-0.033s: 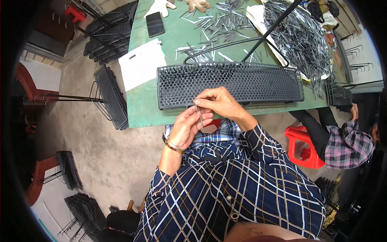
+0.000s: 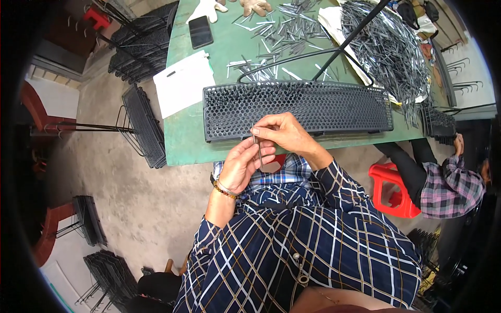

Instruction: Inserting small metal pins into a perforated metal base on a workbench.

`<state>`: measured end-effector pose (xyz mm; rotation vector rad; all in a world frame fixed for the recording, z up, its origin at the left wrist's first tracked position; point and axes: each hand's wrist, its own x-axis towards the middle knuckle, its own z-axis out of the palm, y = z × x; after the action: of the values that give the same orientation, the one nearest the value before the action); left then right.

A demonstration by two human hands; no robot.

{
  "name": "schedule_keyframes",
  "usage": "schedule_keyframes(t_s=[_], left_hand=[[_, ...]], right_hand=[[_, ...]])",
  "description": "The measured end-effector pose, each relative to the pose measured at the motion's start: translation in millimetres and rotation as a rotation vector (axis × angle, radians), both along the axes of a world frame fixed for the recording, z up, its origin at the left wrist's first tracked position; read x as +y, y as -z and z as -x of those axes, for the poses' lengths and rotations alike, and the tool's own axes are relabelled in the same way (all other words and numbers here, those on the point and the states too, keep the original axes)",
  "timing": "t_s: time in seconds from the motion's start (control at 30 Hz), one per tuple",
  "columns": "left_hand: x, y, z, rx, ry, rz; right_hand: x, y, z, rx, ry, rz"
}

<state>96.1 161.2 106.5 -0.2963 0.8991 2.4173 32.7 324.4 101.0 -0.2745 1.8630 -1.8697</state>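
Observation:
Just in front of the black perforated rack (image 2: 334, 112), my two hands meet at the table's near edge. The fingers of my left hand (image 2: 240, 164) are curled around thin dark metal strips (image 2: 260, 156); their exact number I cannot make out. My right hand (image 2: 286, 134) pinches the upper end of these strips between thumb and forefinger. The rack is a long curved panel full of round holes, with small dark pieces standing in its far left part. A bent black wire frame (image 2: 292, 59) rises behind it.
Loose metal strips (image 2: 292, 31) lie scattered on the green table (image 2: 182, 148). A big open sack of strips (image 2: 386, 52) is at the right. Papers (image 2: 182, 86), a phone (image 2: 201, 32) and gloves (image 2: 255, 6) lie left. Another person (image 2: 451, 188) sits right, by a red stool (image 2: 391, 193).

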Motion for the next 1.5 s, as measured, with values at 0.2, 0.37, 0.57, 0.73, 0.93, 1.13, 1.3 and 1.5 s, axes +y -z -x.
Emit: schedule_keyframes(t_s=[0.2, 0.37, 0.57, 0.73, 0.93, 1.13, 1.3, 1.5], left_hand=[[-1, 10, -1, -0.007, 0.06, 0.018], [5, 8, -3, 0.01, 0.079, 0.054], [8, 9, -6, -0.027, 0.075, 0.03], [4, 10, -7, -0.02, 0.05, 0.032], [2, 12, -6, -0.019, 0.036, 0.027], [2, 10, -6, -0.062, 0.014, -0.026], [0, 7, -10, -0.056, 0.016, 0.003], [-1, 8, -10, -0.034, 0.023, -0.014]], right_hand=[[-1, -7, 2, -0.03, 0.107, 0.034], [-4, -11, 22, 0.174, 0.314, 0.101], [-15, 9, 46, 0.383, 0.385, -0.06], [-19, 8, 45, 0.449, 0.389, -0.079], [-19, 7, 48, 0.787, 0.397, -0.225], [-18, 13, 50, 1.035, 0.422, -0.415], [-18, 16, 46, 1.069, 0.378, -0.495], [-19, 18, 43, 1.218, 0.343, -0.565]])
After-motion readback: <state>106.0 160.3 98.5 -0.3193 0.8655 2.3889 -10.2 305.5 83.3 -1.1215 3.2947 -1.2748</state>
